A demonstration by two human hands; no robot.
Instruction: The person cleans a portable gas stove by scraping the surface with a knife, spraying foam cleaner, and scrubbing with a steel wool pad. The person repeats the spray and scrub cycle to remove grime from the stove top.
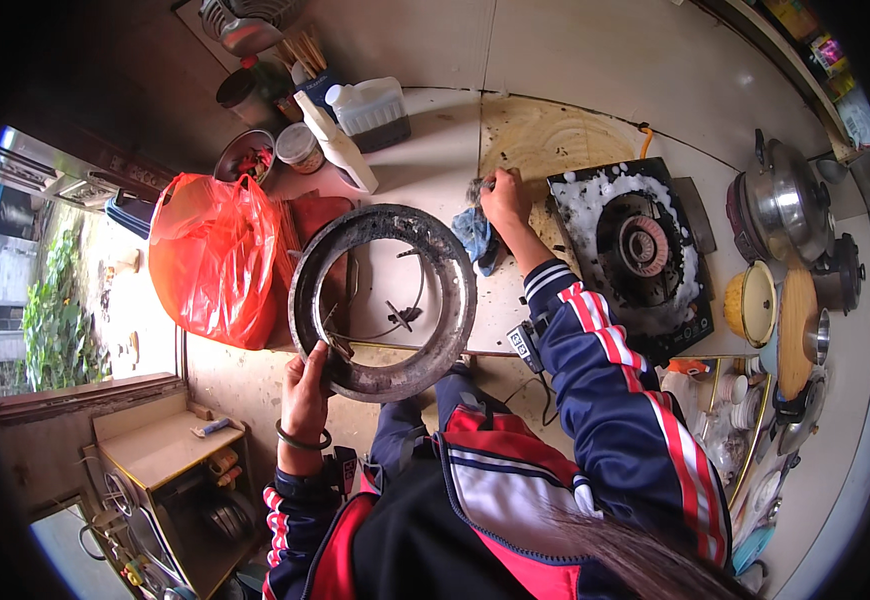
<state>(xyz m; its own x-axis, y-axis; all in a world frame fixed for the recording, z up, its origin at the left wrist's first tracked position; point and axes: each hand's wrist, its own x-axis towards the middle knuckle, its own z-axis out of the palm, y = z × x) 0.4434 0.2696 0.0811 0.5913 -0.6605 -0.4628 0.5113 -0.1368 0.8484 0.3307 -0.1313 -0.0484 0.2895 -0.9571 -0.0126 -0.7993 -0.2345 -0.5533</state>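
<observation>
My left hand (306, 390) holds a blackened metal ring (454, 300) by its lower left edge, tilted above the counter's front edge. Over the counter, my right hand (506, 199) grips a small grey scouring pad (476, 191). A blue cloth (474, 238) lies just below that hand. To the right sits a gas cooktop (630, 255) with white foam on its black top around a pinkish ring burner (643, 246). Through the opening of the held ring, a wire pan support (399, 316) shows on the counter. Brown grime and dark crumbs cover the board behind the cooktop.
A red plastic bag (214, 262) stands at the left, near a white spray bottle (337, 146), a jar (300, 146) and a plastic jug (371, 112). On the right are a steel pot (787, 199), a yellow enamel pot (750, 304) and a wooden board (796, 334).
</observation>
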